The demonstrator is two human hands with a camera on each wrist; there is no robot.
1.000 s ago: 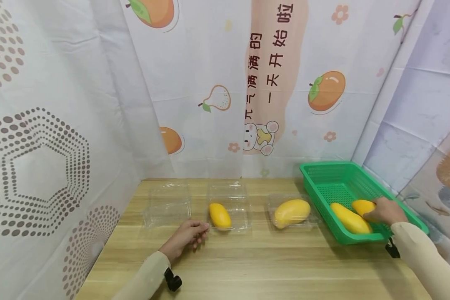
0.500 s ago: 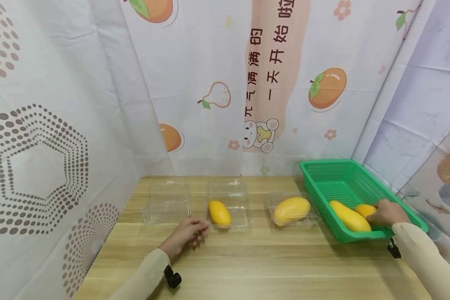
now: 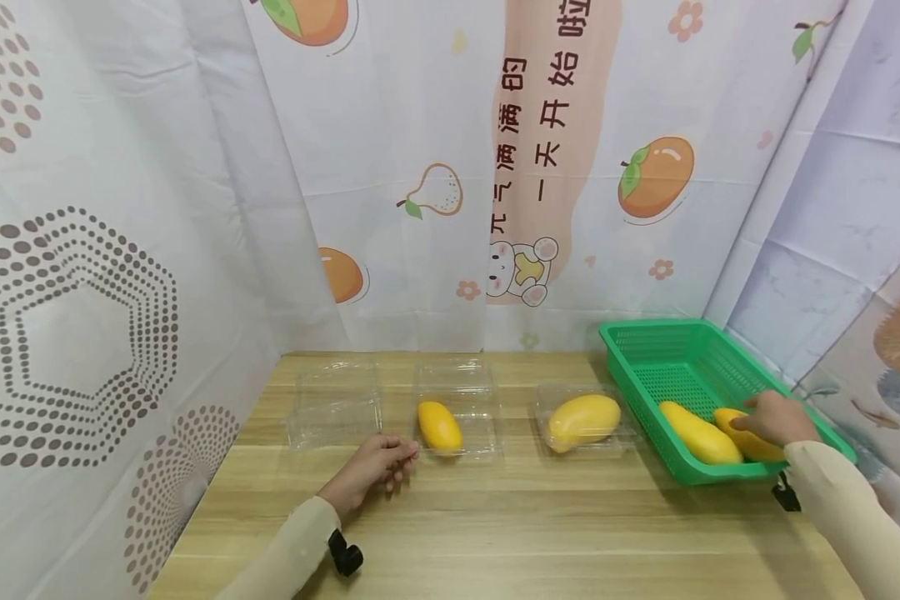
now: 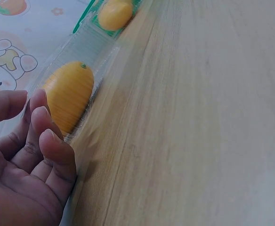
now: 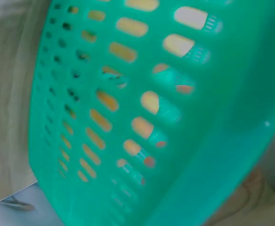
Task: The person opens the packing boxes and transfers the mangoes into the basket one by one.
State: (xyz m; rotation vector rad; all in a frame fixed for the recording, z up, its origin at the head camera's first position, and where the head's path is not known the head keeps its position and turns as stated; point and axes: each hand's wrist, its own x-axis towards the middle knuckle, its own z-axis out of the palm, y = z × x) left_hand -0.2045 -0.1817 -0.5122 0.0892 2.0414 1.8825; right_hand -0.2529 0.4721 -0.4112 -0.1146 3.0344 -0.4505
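Container one (image 3: 337, 417), transparent; left hand (image 3: 375, 468), fingers loosely bent, holding nothing; container two (image 3: 480, 429), small mango (image 3: 440, 427); container three (image 3: 557, 395), large mango (image 3: 585, 421); green basket (image 3: 656, 335), long mango (image 3: 699, 435), then rightmost mango (image 3: 746, 443), long axis slanting to near right, just left of right hand (image 3: 780, 418) (the nearer one; whether its fingers grip, cannot tell).

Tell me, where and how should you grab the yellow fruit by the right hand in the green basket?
I'd grip the yellow fruit around its middle, probably from above. It lies on its side, long and rounded, so reaching across its width looks easiest. A second fruit lies close on its left and the green basket walls it in, but the basket's top is open.
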